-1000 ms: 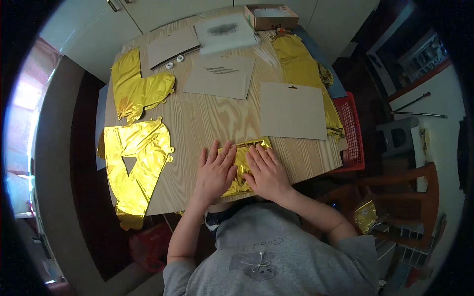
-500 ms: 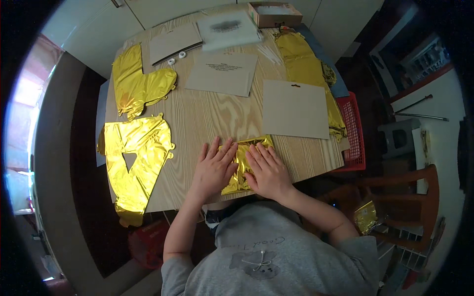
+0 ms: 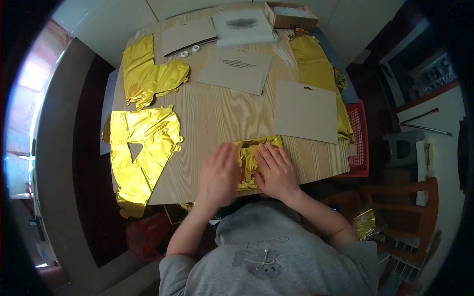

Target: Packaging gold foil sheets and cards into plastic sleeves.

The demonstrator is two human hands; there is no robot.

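A folded piece of gold foil, seemingly a flat foil balloon [image 3: 246, 170], lies at the table's near edge in front of me. My right hand [image 3: 277, 171] rests flat on its right part, fingers stretched out. Beside its left edge is my left hand [image 3: 219, 172], blurred by motion, with the fingers looking stretched out; whether it touches the foil I cannot tell. To the left, a flat gold foil balloon with a triangular hole [image 3: 153, 130] lies spread out. Another gold foil balloon [image 3: 153, 71], bent in shape, lies beyond it.
Grey-white cards [image 3: 303, 111] lie to the right, with a printed card [image 3: 236, 69] in the middle and stacked cards [image 3: 190, 37] behind. Two white rolls [image 3: 190, 51], white sticks [image 3: 285, 55], a clear bag [image 3: 244, 29], a box [image 3: 291, 16] and more gold foil [image 3: 316, 61] sit farther back.
My left hand has lifted or shifted off the foil's left part and is now blurred, uncovering more of it. The right hand stays flat on the foil. The whole view has shifted slightly.
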